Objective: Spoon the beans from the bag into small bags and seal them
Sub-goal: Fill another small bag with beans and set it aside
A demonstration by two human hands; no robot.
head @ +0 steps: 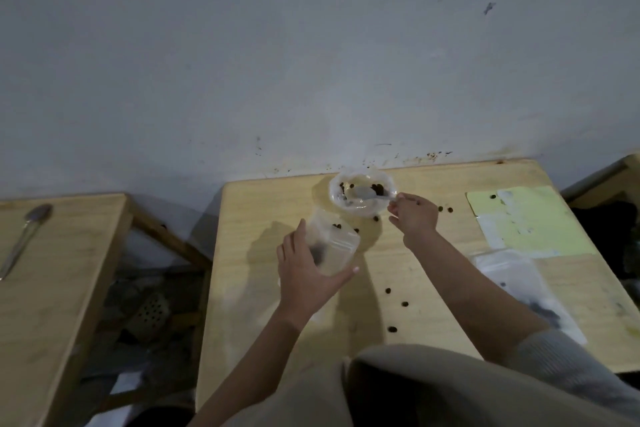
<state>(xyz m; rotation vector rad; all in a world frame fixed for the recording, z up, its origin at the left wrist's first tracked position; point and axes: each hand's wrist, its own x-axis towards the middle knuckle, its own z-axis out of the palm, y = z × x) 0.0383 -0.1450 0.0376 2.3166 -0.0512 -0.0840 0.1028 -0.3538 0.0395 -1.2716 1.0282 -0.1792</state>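
Wooden table [242, 305]: pale top, nearest the camera, carrying all the work; loose beans [392, 328] lie scattered on it between the forearms and further up near the bag.
Left hand [304, 274]: fingers and thumb curled round a small clear zip bag [334, 246], holding it tilted above the table, mouth turned toward the big bag; a few dark beans show inside.
Filled bags [526, 298]: clear, flat on the table to the right, with dark contents; whether they are sealed I cannot tell.
Yellow sheet [533, 218]: further right, one bean on it.
Right hand [414, 213]: fingers pinching the handle of a spoon [367, 192]; its bowl lies inside the large bag.
Large bean bag [362, 194]: clear plastic, rim rolled open, at the table's far edge by the wall; only a few beans remain inside.
Second spoon [24, 236]: lies unused on the separate table to the left.
Step in hand: scooping, judging by the spoon down in the bag.
Next move: lift the spoon level, bring it over the small bag's mouth and tip; the mouth is narrow and soft, so beans could spill.
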